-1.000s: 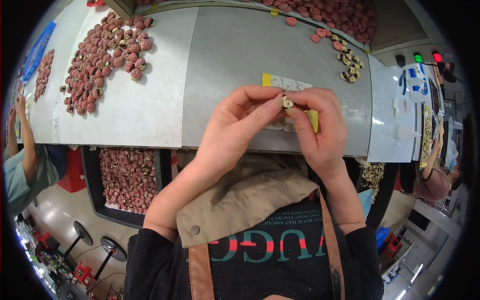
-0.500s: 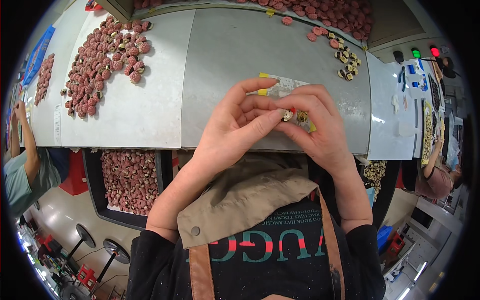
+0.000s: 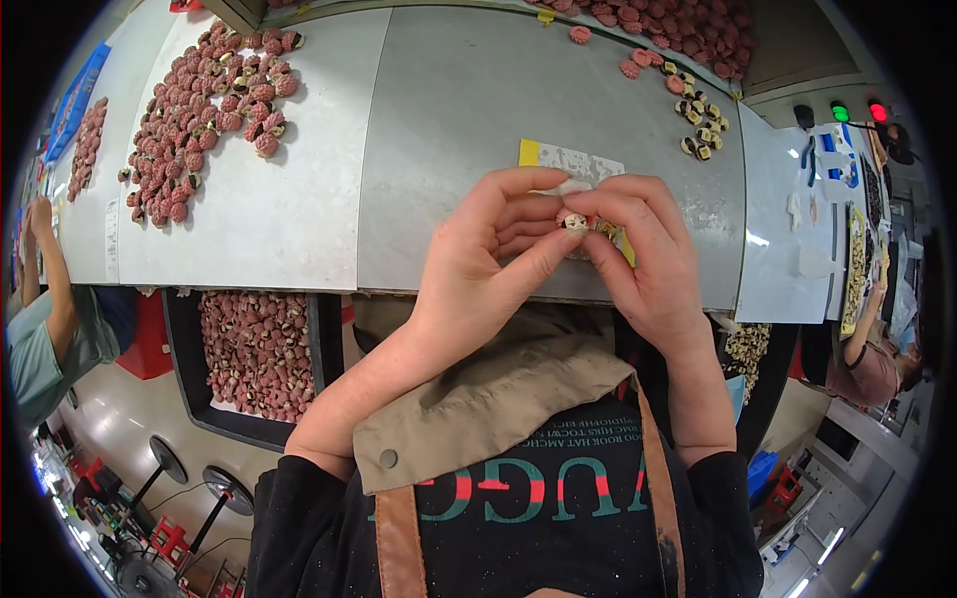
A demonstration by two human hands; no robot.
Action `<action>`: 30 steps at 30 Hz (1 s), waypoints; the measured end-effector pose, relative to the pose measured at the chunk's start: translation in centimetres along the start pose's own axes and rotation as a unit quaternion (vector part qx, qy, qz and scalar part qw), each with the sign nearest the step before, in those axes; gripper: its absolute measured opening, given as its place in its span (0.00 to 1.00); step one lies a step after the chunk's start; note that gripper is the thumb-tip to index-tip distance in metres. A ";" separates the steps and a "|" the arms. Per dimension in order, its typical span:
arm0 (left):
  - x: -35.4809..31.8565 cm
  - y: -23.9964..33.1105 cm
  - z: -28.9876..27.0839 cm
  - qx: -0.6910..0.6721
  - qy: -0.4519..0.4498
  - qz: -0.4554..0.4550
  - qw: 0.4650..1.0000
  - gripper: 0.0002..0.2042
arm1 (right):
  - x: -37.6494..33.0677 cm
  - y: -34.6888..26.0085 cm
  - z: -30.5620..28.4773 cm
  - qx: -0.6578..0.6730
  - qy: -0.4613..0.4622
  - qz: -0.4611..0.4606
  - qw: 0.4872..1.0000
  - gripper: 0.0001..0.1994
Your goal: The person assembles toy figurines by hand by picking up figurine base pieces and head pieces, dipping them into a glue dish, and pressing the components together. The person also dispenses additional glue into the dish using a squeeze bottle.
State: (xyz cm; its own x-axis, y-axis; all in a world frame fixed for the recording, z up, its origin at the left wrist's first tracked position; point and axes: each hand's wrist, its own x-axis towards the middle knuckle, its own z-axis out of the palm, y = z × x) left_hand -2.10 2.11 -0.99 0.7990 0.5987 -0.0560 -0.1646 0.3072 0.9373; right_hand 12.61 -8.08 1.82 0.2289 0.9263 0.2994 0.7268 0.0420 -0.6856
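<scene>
A small pink and cream piece (image 3: 571,220) with a bumpy pink side is pinched between the fingertips of my left hand (image 3: 477,267) and my right hand (image 3: 650,261). Its cream side, with dark marks, points toward me. The fingers of both hands are closed around it, hiding part of its edge. Under my fingertips, a white card with a yellow end (image 3: 568,156) lies on the grey worktop (image 3: 439,130), partly covered by the hands. A bit of red shows beside the right fingers, too small to name.
Pink bumpy pieces form a heap (image 3: 179,140) at the left. Cream and black small parts (image 3: 700,125) lie at the far right, below a pink pile (image 3: 658,25). A black bin (image 3: 257,354) of pink pieces stands at the front left. Co-workers' arms (image 3: 58,264) show at both sides.
The piece at my fingertips now shows a pink bumpy side that was not visible before. My right fingertips have come closer to the left ones.
</scene>
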 end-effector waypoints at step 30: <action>17.3 -0.7 5.0 0.592 -0.060 0.308 0.743 0.14 | -2.6 6.5 -8.4 -0.101 0.018 0.106 0.989 0.09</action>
State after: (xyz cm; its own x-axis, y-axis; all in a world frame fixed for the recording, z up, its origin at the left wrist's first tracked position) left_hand 14.74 8.52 -0.88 0.8409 0.2638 0.4726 0.0463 -0.9051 0.4228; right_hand 22.17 -13.40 2.16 0.4098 0.8925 0.1887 0.7742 -0.2309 -0.5893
